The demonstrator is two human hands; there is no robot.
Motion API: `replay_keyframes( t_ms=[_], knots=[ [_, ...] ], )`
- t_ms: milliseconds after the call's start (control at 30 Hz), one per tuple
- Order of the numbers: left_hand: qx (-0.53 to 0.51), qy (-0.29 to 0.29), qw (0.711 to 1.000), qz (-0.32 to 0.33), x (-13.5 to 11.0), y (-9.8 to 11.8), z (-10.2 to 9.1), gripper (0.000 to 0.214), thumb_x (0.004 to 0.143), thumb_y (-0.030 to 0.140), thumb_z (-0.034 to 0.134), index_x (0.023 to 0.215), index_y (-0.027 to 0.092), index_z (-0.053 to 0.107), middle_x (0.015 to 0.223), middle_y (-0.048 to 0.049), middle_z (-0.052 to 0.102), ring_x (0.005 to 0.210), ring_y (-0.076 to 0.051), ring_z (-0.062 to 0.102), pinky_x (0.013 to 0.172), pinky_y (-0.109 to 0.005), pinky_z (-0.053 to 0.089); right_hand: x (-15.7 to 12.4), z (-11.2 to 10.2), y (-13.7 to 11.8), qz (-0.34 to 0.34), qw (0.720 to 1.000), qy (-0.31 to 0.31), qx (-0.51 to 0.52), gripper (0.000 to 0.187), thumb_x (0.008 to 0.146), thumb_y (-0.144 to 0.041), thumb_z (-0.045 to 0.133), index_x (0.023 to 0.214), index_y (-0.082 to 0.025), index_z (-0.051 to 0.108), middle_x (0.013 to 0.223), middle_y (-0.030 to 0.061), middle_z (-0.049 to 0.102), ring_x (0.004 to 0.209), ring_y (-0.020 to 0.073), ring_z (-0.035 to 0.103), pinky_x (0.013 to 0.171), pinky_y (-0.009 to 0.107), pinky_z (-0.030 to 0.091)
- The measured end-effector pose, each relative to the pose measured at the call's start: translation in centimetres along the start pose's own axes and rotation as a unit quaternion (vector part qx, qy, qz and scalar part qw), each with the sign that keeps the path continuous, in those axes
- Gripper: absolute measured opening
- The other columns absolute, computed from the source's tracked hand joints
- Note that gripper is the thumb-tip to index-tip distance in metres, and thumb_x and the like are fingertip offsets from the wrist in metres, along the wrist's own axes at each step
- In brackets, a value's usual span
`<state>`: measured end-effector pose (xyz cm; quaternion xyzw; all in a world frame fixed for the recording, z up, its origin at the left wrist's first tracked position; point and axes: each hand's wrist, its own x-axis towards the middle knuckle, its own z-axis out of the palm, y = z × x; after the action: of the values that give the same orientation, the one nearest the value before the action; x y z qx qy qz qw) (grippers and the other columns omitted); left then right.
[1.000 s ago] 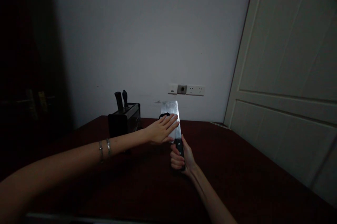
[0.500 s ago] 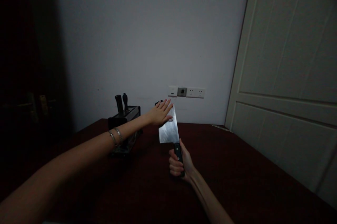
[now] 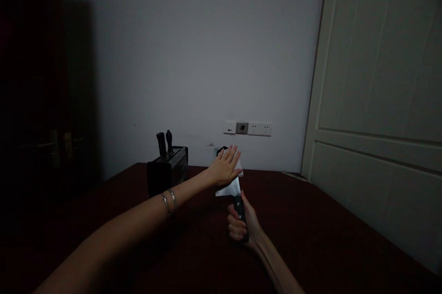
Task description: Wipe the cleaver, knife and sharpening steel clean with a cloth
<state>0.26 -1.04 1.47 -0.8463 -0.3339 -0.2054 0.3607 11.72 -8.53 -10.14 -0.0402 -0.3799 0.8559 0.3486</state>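
Observation:
My right hand (image 3: 242, 225) is closed around the black handle of a cleaver (image 3: 230, 187), holding it upright over the dark red table (image 3: 311, 220). My left hand (image 3: 225, 167) lies flat with fingers stretched out against the side of the steel blade, covering most of it. Something white shows between the palm and the blade; I cannot make out what it is. Two thin bracelets sit on my left wrist.
A dark knife block (image 3: 168, 168) with two black handles sticking up stands at the table's back left. A row of wall sockets (image 3: 250, 128) sits on the grey wall behind. A pale door (image 3: 376, 100) runs along the right side.
My left hand slid up the blade toward its tip, then back down over it. The cleaver tilted and dropped slightly, and the view shifted a little.

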Motion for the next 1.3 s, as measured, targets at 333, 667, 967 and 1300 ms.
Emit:
replay_keyframes(
  t_ms=[333,667,967,1300],
  knots=[
    [0.015,0.002,1.000,-0.021,-0.6,1.1,-0.5,0.063,0.090,0.049,0.021,0.137,0.007,0.022,0.145,-0.0186,0.015,0.135,-0.028,0.009,0.105,-0.046,0.016,-0.1,0.3,-0.1,-0.006,1.000,-0.009,0.000,0.066,0.075,-0.075,0.023,0.045,-0.018,0.038,0.027,-0.0084,0.028,0.021,0.0031,0.015,0.025,0.015,0.019],
    [0.010,-0.040,0.999,-0.028,-1.1,0.1,-0.5,0.066,0.089,0.051,0.019,0.137,0.007,0.022,0.145,-0.0197,0.015,0.134,-0.029,0.011,0.104,-0.046,0.017,0.0,0.1,-0.1,0.010,1.000,-0.018,0.017,0.068,0.073,-0.077,0.019,0.045,-0.018,0.038,0.027,-0.0079,0.029,0.021,0.0034,0.016,0.025,0.016,0.020],
    [-0.007,-0.036,0.997,0.063,-4.4,2.5,-1.5,0.068,0.088,0.053,0.023,0.138,0.007,0.021,0.145,-0.0189,0.012,0.135,-0.029,0.006,0.105,-0.044,0.015,-0.2,0.1,0.0,-0.014,1.000,-0.015,0.023,0.068,0.076,-0.074,0.020,0.045,-0.017,0.040,0.027,-0.0077,0.028,0.021,0.0030,0.015,0.025,0.015,0.019],
    [0.015,-0.009,0.998,0.055,-5.0,2.8,-3.4,0.072,0.086,0.055,0.030,0.138,0.006,0.021,0.146,-0.0199,0.008,0.134,-0.031,0.000,0.106,-0.045,0.011,-0.5,0.6,0.2,-0.013,0.999,0.009,-0.031,0.068,0.077,-0.073,0.020,0.046,-0.017,0.041,0.028,-0.0074,0.030,0.021,0.0032,0.018,0.026,0.015,0.020]
  ],
)
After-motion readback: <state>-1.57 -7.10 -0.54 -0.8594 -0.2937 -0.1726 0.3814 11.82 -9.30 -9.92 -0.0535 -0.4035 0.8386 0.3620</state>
